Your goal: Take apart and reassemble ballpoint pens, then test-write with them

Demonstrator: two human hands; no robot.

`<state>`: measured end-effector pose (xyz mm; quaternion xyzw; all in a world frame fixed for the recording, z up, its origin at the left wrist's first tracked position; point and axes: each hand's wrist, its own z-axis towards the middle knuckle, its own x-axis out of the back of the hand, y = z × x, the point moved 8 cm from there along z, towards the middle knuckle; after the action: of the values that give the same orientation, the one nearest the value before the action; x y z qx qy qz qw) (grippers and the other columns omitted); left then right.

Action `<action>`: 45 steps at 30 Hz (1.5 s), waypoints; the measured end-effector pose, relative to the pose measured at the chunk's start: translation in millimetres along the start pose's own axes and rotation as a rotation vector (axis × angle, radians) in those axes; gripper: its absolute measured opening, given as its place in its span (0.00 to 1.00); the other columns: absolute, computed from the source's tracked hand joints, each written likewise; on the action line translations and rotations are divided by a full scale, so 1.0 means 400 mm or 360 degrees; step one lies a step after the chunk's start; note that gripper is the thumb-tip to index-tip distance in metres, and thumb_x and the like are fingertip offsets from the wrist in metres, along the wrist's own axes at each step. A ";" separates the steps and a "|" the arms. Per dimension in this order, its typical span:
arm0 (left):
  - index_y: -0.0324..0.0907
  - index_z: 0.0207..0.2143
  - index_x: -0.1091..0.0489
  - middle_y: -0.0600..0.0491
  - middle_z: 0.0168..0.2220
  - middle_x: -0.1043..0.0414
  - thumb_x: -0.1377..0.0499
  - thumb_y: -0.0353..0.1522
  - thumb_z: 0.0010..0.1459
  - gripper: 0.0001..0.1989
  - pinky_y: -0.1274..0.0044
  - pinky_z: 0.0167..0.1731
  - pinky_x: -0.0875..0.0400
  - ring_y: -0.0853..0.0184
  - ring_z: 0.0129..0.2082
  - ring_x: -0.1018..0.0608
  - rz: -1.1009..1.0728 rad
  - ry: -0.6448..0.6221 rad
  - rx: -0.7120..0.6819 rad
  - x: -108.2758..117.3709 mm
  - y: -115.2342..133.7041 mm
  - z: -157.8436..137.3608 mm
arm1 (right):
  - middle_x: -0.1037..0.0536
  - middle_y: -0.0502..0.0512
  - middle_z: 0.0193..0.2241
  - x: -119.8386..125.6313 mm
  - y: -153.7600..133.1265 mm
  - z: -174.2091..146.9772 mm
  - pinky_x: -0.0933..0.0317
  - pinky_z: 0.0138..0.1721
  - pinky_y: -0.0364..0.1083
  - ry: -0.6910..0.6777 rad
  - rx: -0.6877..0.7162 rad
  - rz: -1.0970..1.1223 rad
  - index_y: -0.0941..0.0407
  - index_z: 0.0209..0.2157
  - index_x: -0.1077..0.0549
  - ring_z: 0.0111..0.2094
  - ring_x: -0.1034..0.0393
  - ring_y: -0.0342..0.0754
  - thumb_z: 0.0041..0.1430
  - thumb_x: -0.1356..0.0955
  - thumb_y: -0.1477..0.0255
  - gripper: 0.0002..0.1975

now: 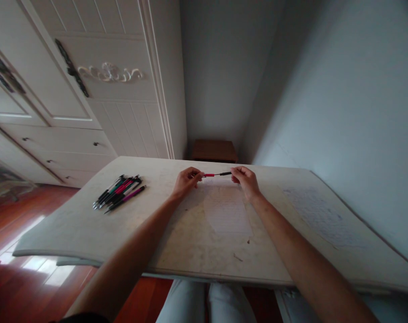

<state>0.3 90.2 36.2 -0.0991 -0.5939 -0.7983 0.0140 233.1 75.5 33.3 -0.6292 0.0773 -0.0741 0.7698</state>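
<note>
Over the far middle part of the table, my left hand [188, 180] pinches a red pen barrel [209, 175]. Opposite it, my right hand [247, 180] grips a black pen part [225, 173]. A thin dark rod, which looks like a refill, spans the short gap between the two pieces, all roughly in line. Below my hands lies a sheet of lined paper [228, 213] on the table. Off to the left of my left hand is a loose pile of several pens [121, 194], with black, red, green and purple bodies. My fingers partly cover both pen pieces.
The pale table [190, 251] has a curved front edge close to my legs. A handwritten sheet [320, 215] lies at the right, near the wall [352, 107]. Beyond the table stand a white cabinet [126, 121] and a low brown wooden piece [214, 149].
</note>
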 end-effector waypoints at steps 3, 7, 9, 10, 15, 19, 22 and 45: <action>0.39 0.30 0.28 0.54 0.25 0.27 0.37 0.41 0.53 0.14 0.81 0.17 0.37 0.74 0.17 0.30 0.0104 -0.0034 -0.0085 -0.001 0.001 0.004 | 0.30 0.49 0.19 0.015 0.008 0.008 0.39 0.26 0.45 0.0018 0.0016 -0.0124 0.55 0.25 0.30 0.22 0.36 0.43 0.47 0.29 0.53 0.19; 0.40 0.31 0.27 0.55 0.25 0.27 0.37 0.37 0.52 0.08 0.81 0.21 0.36 0.73 0.19 0.29 0.0269 -0.0074 -0.0169 -0.003 0.001 0.006 | 0.30 0.50 0.19 0.033 0.011 0.018 0.39 0.25 0.44 0.0023 0.0088 -0.0296 0.55 0.24 0.32 0.22 0.35 0.44 0.49 0.32 0.50 0.21; 0.41 0.31 0.26 0.55 0.25 0.27 0.38 0.34 0.52 0.06 0.80 0.24 0.35 0.72 0.21 0.29 0.0363 -0.0081 -0.0209 -0.003 0.002 0.007 | 0.30 0.50 0.19 0.041 0.016 0.023 0.39 0.25 0.44 0.0032 0.0086 -0.0354 0.55 0.24 0.32 0.22 0.35 0.44 0.49 0.32 0.49 0.22; 0.41 0.30 0.26 0.55 0.25 0.27 0.38 0.33 0.52 0.05 0.80 0.25 0.34 0.72 0.22 0.28 0.0412 -0.0081 -0.0234 -0.003 0.003 0.008 | 0.30 0.51 0.19 0.044 0.018 0.025 0.40 0.24 0.44 0.0038 0.0075 -0.0374 0.55 0.24 0.32 0.22 0.35 0.44 0.49 0.32 0.48 0.22; 0.42 0.31 0.25 0.53 0.31 0.24 0.38 0.29 0.51 0.03 0.77 0.34 0.31 0.68 0.29 0.26 0.0596 -0.0079 -0.0352 0.002 0.003 0.013 | 0.30 0.50 0.18 0.056 0.027 0.030 0.40 0.23 0.43 0.0051 0.0034 -0.0421 0.55 0.23 0.32 0.21 0.36 0.44 0.47 0.31 0.50 0.21; 0.42 0.32 0.24 0.52 0.33 0.24 0.39 0.27 0.52 0.05 0.76 0.37 0.31 0.67 0.32 0.25 0.0689 -0.0107 -0.0407 0.006 0.000 0.016 | 0.30 0.50 0.17 0.061 0.021 0.032 0.40 0.23 0.43 0.0043 0.0080 -0.0432 0.55 0.22 0.31 0.20 0.35 0.44 0.47 0.31 0.51 0.20; 0.42 0.32 0.24 0.52 0.33 0.24 0.39 0.26 0.52 0.06 0.75 0.38 0.31 0.66 0.32 0.25 0.0739 -0.0114 -0.0435 0.007 0.006 0.015 | 0.29 0.51 0.17 0.063 0.019 0.035 0.39 0.23 0.44 0.0022 0.0089 -0.0464 0.55 0.22 0.31 0.21 0.35 0.45 0.48 0.31 0.51 0.20; 0.44 0.35 0.22 0.50 0.36 0.21 0.44 0.23 0.53 0.13 0.71 0.44 0.31 0.62 0.38 0.23 0.0872 -0.0227 -0.0493 0.018 0.001 0.013 | 0.24 0.53 0.21 0.048 0.031 0.042 0.40 0.27 0.45 -0.0282 0.0295 -0.0743 0.56 0.26 0.26 0.24 0.31 0.47 0.47 0.29 0.56 0.16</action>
<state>-5.8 95.7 39.3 -0.3120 -0.4161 -0.8368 0.1714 255.7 90.0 23.9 -0.5608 -0.1446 -0.2011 0.7900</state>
